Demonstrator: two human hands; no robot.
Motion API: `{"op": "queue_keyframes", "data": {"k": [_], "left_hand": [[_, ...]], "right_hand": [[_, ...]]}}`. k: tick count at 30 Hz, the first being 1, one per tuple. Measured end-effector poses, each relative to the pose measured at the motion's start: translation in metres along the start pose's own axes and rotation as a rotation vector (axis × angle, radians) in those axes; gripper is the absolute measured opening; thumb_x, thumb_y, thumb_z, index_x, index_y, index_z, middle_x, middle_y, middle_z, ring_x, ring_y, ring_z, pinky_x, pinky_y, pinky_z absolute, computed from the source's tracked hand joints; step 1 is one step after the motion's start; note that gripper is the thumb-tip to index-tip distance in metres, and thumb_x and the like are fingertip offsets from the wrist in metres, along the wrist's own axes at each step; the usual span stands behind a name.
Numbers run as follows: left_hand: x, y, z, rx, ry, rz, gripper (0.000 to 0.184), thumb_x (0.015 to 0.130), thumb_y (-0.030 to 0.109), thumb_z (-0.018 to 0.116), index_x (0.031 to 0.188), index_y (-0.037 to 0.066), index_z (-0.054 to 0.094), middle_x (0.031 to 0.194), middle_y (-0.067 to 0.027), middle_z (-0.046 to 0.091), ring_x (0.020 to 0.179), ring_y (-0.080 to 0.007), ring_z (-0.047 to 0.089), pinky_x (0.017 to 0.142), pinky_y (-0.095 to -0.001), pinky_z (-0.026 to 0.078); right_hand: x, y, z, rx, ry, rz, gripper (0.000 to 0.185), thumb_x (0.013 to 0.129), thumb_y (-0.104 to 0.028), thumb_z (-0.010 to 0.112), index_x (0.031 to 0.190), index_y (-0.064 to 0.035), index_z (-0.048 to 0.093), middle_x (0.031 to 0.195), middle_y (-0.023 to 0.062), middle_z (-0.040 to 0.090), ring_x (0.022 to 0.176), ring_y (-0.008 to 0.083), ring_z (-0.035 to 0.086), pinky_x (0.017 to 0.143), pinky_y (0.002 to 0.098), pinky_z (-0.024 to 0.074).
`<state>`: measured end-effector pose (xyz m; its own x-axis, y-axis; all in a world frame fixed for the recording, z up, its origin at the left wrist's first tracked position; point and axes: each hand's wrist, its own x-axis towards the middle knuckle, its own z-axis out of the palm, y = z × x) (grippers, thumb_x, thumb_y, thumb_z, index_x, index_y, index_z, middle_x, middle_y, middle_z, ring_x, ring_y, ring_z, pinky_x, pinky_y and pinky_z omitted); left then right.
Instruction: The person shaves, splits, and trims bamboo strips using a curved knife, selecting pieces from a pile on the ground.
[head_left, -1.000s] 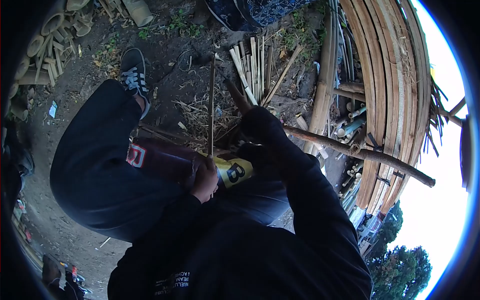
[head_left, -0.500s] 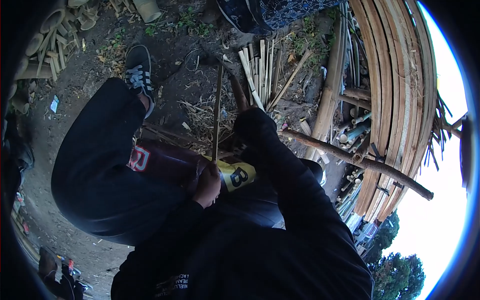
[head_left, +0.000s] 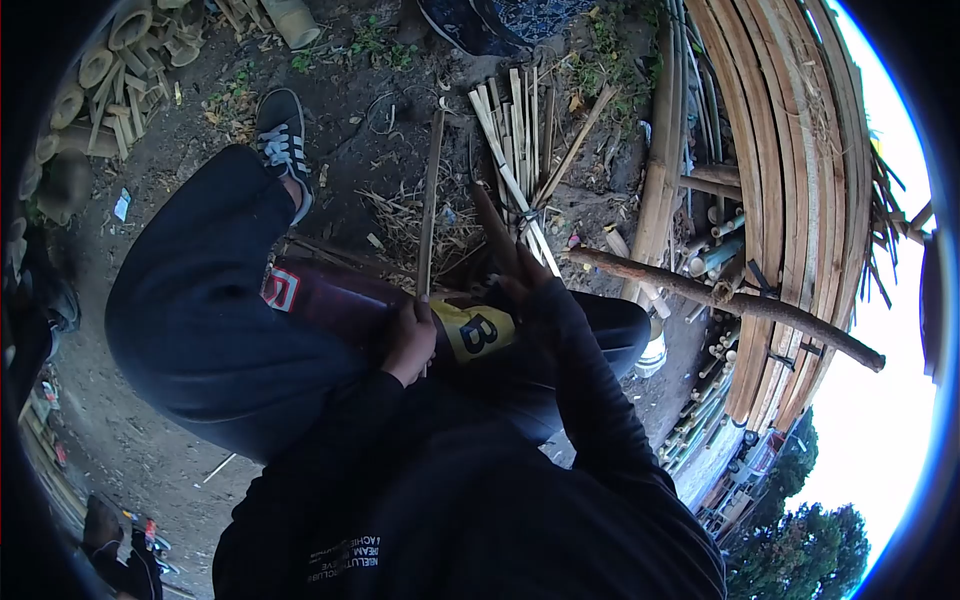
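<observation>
Center frame: left hand (head_left: pixel 411 342) is gripping a thin strip (head_left: pixel 431 205), right hand (head_left: pixel 522 274) is grasping a handled tool (head_left: pixel 492 222); probably shaving; next move is calling for steady holding.

The strip (head_left: pixel 430 200) runs forward from the left hand (head_left: pixel 410 342), beyond the covering (head_left: pixel 345 305) on the person's lap. Right of it is the tool (head_left: pixel 492 221) in the right hand (head_left: pixel 524 274). Shavings (head_left: pixel 400 222) lie ahead on the ground (head_left: pixel 340 130); the sticks (head_left: pixel 504 160) are farther ahead, rightward. Planks (head_left: pixel 785 200) extend far right (a branch (head_left: pixel 780 319) crosses before them), bamboo pieces (head_left: pixel 95 66) far left.
</observation>
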<state>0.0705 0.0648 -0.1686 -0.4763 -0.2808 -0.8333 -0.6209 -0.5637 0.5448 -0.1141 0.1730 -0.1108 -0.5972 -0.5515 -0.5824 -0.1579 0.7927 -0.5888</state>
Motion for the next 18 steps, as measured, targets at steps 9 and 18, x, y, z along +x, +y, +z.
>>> {"op": "queue_keyframes", "data": {"k": [9,18], "left_hand": [[0.010,-0.012,0.007,0.016,0.029,0.060,0.034,0.100,0.034,0.038,0.089,0.004,0.048,0.054,-0.0057,0.048,0.038,-0.0175,0.052,0.035,-0.0319,0.041],[0.004,-0.002,0.005,-0.023,-0.002,0.019,0.036,0.100,0.039,0.036,0.088,0.006,0.047,0.053,-0.0037,0.045,0.035,-0.0156,0.046,0.033,-0.0303,0.038]], "right_hand": [[-0.077,0.007,0.013,-0.333,-0.059,-0.167,0.071,0.084,-0.022,0.066,0.144,-0.0054,0.031,0.105,0.0268,0.062,0.092,0.0395,0.064,0.077,0.0434,0.0508],[-0.080,-0.005,-0.005,-0.596,-0.144,-0.216,0.083,0.078,-0.013,0.062,0.148,-0.0121,0.019,0.093,0.0245,0.059,0.074,0.0421,0.062,0.063,0.0491,0.0507]]}}
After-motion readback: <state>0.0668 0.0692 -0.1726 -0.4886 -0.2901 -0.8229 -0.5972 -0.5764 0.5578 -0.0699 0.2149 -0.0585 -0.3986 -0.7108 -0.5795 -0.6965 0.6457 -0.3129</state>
